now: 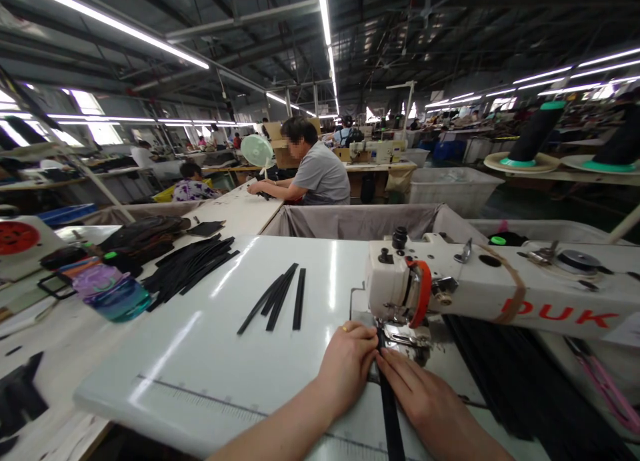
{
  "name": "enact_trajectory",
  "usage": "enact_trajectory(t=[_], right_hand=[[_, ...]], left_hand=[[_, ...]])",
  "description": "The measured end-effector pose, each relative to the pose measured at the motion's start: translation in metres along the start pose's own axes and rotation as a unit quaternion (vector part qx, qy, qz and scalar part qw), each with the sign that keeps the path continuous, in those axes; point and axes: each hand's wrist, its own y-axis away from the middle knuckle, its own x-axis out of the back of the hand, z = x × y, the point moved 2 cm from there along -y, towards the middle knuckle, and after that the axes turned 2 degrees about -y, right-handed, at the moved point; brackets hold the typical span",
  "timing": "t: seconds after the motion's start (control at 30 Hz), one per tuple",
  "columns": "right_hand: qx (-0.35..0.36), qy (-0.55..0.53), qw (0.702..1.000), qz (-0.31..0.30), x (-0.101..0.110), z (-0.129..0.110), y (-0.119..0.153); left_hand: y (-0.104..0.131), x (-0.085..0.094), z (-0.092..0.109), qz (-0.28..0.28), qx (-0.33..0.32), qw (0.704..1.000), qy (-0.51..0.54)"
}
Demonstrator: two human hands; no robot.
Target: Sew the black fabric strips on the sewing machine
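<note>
A long black fabric strip [392,414] runs from the table's front edge up under the presser foot of a white sewing machine [400,291]. My left hand [348,354] has its fingers curled down on the strip's left side, right in front of the needle area. Against the strip's right side, my right hand [425,391] pinches it with fingers held close together. Both sets of fingertips nearly meet by the presser foot, and they hide part of the strip there. Several short black strips [278,298] lie on the white tabletop [200,361] to the left.
A pile of black strips [193,268] lies beyond them, near a purple-blue bottle [113,291]. More long black pieces [530,388] hang at the right, beside pink-handled scissors [605,388]. A fabric-lined bin [355,221] stands behind the table. Farther back, a person in grey [323,171] sits working.
</note>
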Motion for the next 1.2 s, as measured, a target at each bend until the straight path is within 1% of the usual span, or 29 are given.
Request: enact_trajectory(t=[0.17, 0.37, 0.53, 0.67, 0.8, 0.97, 1.07, 1.2], right_hand=[[0.001, -0.010, 1.000, 0.013, 0.000, -0.001, -0.001], [0.002, -0.010, 1.000, 0.015, 0.003, -0.002, -0.002], [0.002, -0.020, 1.000, -0.001, 0.001, 0.000, 0.001], [0.002, -0.027, 0.999, -0.018, -0.002, 0.002, 0.001], [-0.003, -0.031, 0.999, -0.039, 0.000, 0.004, -0.002], [-0.010, -0.043, 0.998, -0.036, 0.003, 0.004, -0.005], [-0.027, -0.067, 0.996, -0.047, 0.003, 0.009, -0.008], [-0.042, -0.093, 0.994, -0.043, 0.002, 0.016, -0.009]], left_hand=[[-0.001, 0.002, 0.000, -0.005, -0.009, 1.000, -0.002], [0.000, 0.000, -0.002, -0.009, -0.010, 1.000, -0.008], [0.000, -0.001, 0.005, -0.007, -0.012, 0.999, -0.050], [-0.001, -0.002, 0.008, -0.024, -0.010, 0.997, -0.074], [-0.003, 0.001, 0.006, -0.037, -0.002, 0.997, -0.061], [0.000, 0.004, 0.005, -0.037, -0.007, 0.999, -0.029], [0.000, 0.003, 0.004, -0.034, -0.001, 0.999, -0.023], [-0.005, 0.001, 0.002, -0.031, 0.002, 0.999, -0.021]])
